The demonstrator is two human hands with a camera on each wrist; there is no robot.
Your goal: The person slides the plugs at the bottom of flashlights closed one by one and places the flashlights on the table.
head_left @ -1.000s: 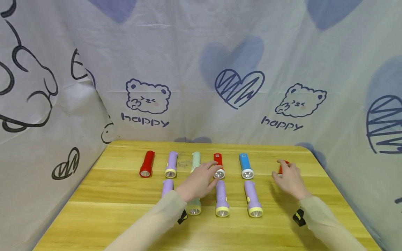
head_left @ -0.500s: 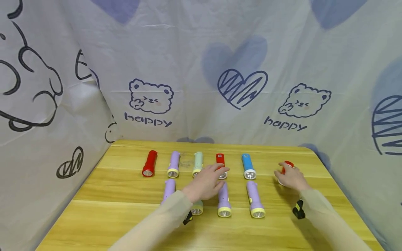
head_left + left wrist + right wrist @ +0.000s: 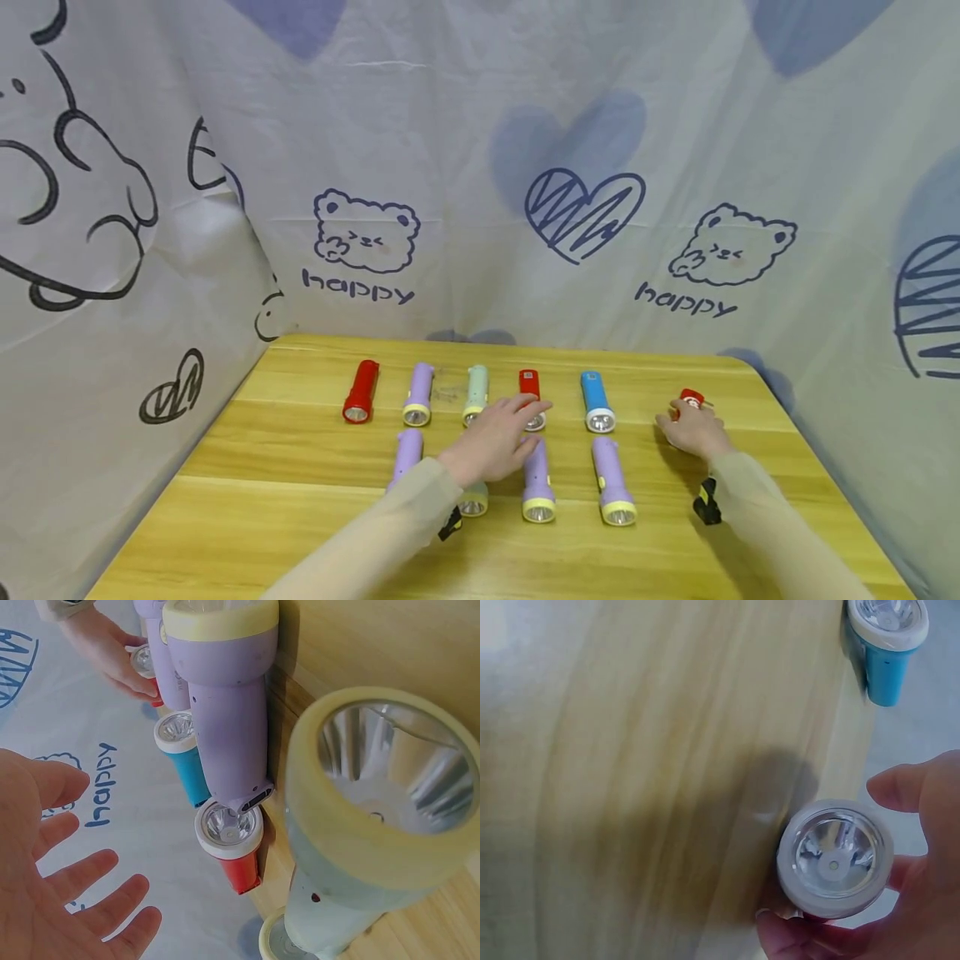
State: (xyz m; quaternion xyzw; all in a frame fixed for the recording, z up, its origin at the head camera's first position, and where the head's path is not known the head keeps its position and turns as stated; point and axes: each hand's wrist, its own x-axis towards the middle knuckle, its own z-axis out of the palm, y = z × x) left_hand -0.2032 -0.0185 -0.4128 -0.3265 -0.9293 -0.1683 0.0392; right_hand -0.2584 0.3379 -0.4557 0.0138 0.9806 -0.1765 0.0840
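My left hand (image 3: 491, 442) hovers palm down over the middle of the rows, fingers spread and holding nothing. It partly covers a red flashlight (image 3: 529, 383) with a white head, and a pale green flashlight (image 3: 472, 502) in the front row. At the right, my right hand (image 3: 693, 429) grips another red flashlight (image 3: 690, 396). In the right wrist view this flashlight's white-rimmed lens (image 3: 835, 859) faces the camera, with the thumb (image 3: 900, 787) on one side and curled fingers (image 3: 799, 937) on the other. Its red body is mostly hidden there.
The back row also has a red flashlight (image 3: 362, 392), a purple one (image 3: 418, 393), a pale green one (image 3: 476, 392) and a blue one (image 3: 597, 402). In front lie purple flashlights (image 3: 611, 479). A printed curtain (image 3: 465, 167) stands behind the wooden table (image 3: 300, 517).
The head view has shifted slightly, so the scene sits further right. More of the red flashlight's body shows beyond my right hand. My left hand has drifted a little to the right.
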